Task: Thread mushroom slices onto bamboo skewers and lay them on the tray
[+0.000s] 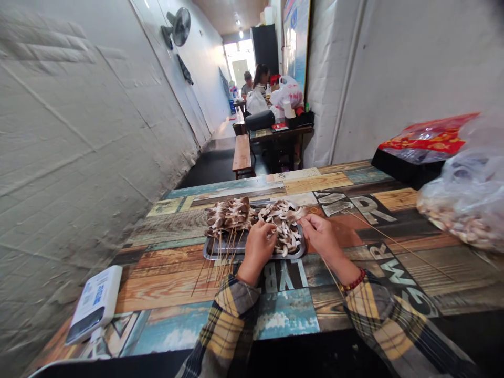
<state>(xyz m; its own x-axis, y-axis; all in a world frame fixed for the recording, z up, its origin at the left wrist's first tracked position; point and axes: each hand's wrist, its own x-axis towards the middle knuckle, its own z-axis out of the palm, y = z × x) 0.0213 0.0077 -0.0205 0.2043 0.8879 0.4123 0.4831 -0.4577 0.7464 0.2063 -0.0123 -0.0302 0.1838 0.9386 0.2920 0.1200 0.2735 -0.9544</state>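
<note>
My left hand (260,247) is closed over the front of a metal tray (228,253), its fingers curled together; what they hold, if anything, is hidden. My right hand (323,240) pinches at the tray's right side, with an oyster mushroom piece (294,214) at its fingertips. A thin bamboo skewer (333,275) runs out beneath this hand toward the wrist. Loose mushroom pieces (287,236) fill the right part of the tray. On its left, mushrooms (230,214) are bunched on several skewers (222,254) whose bare ends point toward me.
A single skewer (401,245) lies on the patterned table (165,262) at right. Beyond it are a plastic bag of mushrooms (468,202) and a black box (405,168) with a red package. A white device (94,304) with a cable sits front left. People (260,79) sit farther back.
</note>
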